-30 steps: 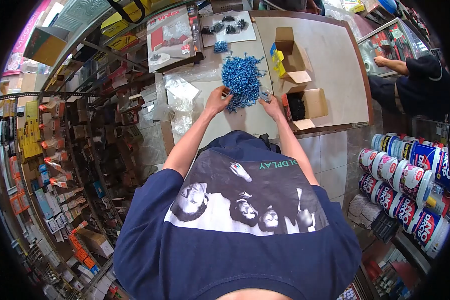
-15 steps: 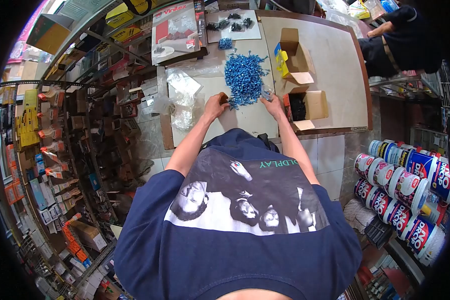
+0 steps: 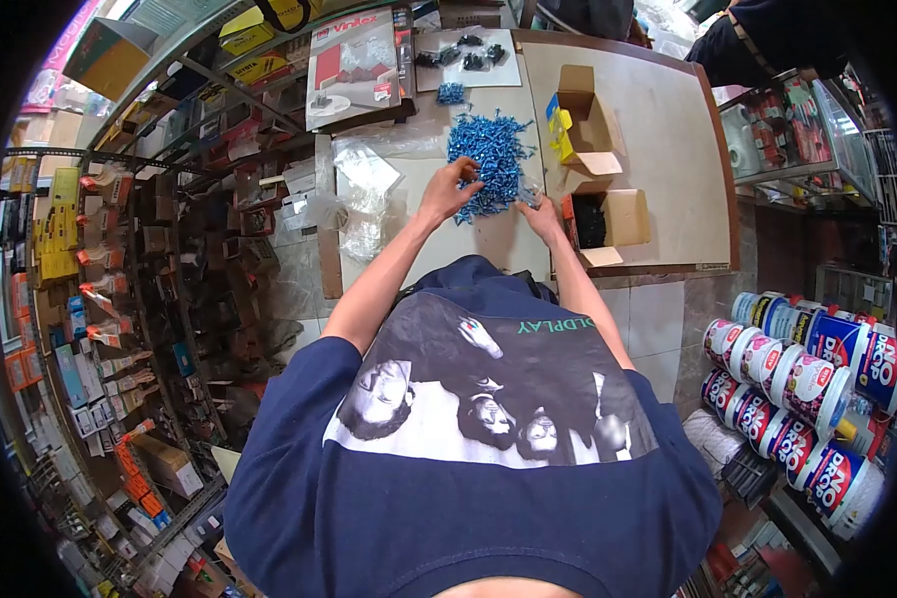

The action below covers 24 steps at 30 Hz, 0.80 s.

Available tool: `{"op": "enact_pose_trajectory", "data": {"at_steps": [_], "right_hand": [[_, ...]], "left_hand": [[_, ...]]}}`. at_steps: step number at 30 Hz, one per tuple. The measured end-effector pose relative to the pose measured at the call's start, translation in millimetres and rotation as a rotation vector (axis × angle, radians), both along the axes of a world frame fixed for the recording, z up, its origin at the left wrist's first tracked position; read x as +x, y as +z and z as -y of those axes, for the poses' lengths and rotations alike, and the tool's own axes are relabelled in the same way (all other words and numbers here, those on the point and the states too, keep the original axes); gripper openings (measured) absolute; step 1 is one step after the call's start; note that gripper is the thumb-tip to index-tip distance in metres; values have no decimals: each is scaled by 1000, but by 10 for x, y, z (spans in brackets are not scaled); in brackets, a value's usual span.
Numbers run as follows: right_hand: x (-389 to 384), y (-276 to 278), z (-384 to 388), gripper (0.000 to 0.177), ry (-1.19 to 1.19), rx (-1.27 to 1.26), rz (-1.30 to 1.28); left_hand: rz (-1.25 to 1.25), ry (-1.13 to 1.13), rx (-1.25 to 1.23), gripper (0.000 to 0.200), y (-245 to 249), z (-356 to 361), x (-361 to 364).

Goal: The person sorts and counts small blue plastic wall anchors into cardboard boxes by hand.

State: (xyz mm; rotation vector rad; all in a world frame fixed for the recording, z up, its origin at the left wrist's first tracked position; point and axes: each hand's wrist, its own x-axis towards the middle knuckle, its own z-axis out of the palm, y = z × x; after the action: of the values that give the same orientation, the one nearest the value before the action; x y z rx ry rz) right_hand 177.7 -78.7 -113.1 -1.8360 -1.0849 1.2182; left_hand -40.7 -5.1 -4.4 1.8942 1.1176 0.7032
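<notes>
A heap of blue screws lies loose on the pale tabletop in front of me. Over the near left edge of this heap is my left hand, its fingers curved and the thumb apart, with nothing visible between them. My right hand is at the heap's near right corner, its fingers closed on a small clear plastic bag. What the bag contains is hard to make out. Beyond the heap lies a small packed bag of blue screws.
Right of the heap stand an open yellow-blue carton and an open carton with black contents. Clear plastic bags lie at left, below a Vinilex box. Black packets rest on a white board. Paint buckets are stacked at right.
My left hand has moved forward and right, from beside the heap to over the screws. My right hand has stayed nearly in place with the bag. A person at upper right has shifted away.
</notes>
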Motion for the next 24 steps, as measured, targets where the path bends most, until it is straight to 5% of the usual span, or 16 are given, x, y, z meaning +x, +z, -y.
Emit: {"op": "enact_pose_trajectory", "data": {"at_steps": [9,18,24], "right_hand": [[24,-199,5,34,-49,-39,-37],[-48,422,61,43,0,-81,37],[-19,181,27,43,-17,-71,16]], "left_hand": [[-44,-216,110,39,96,-22,663],[-250,10,-129,39,-618,-8,-366],[-283,1,-248,45,-630,165,-500]]}}
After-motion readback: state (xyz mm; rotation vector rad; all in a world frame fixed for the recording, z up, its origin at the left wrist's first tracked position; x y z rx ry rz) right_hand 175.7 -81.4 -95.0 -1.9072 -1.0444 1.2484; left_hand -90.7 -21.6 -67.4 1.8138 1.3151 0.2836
